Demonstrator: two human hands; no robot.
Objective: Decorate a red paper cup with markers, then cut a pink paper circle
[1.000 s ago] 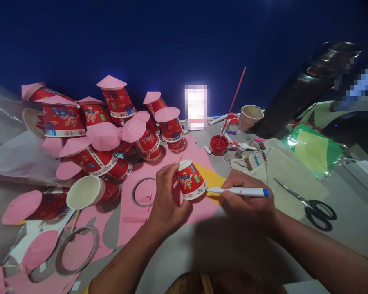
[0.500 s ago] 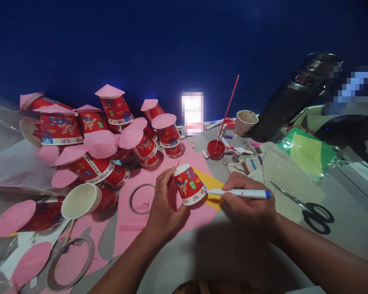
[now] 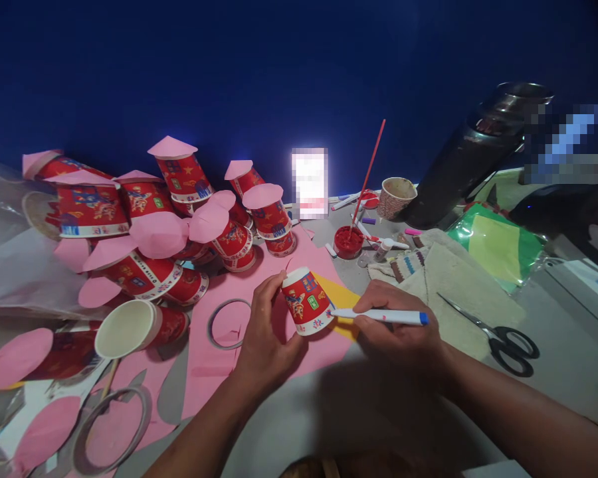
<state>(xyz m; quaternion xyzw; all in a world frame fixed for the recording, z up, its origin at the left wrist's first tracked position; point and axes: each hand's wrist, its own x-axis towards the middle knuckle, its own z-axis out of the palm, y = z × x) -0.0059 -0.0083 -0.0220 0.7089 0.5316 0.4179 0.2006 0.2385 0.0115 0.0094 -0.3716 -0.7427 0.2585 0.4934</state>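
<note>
My left hand (image 3: 270, 332) grips a red printed paper cup (image 3: 306, 300), held upside down and slightly tilted, with its white patterned rim at the bottom. Blue and pink marks show along that rim. My right hand (image 3: 403, 325) holds a white marker pen (image 3: 386, 317) with a blue end cap, its tip at the right side of the cup's rim. Beneath the cup lie pink paper (image 3: 274, 265) and a piece of yellow paper (image 3: 331, 295). A tape roll (image 3: 212, 325) rests just left of my left hand.
Red cups with pink paper cones (image 3: 179, 176) crowd the left side. Scissors (image 3: 511, 345) lie on the right, beside a cloth (image 3: 458, 285). Behind are a pot of red paint (image 3: 347, 244) holding a stick, a patterned cup (image 3: 397, 198) and a black flask (image 3: 471, 153).
The marker's tip has shifted slightly left and down along the cup's rim, and my right hand has moved left with it. My left hand keeps its hold. The view has shifted a little.
</note>
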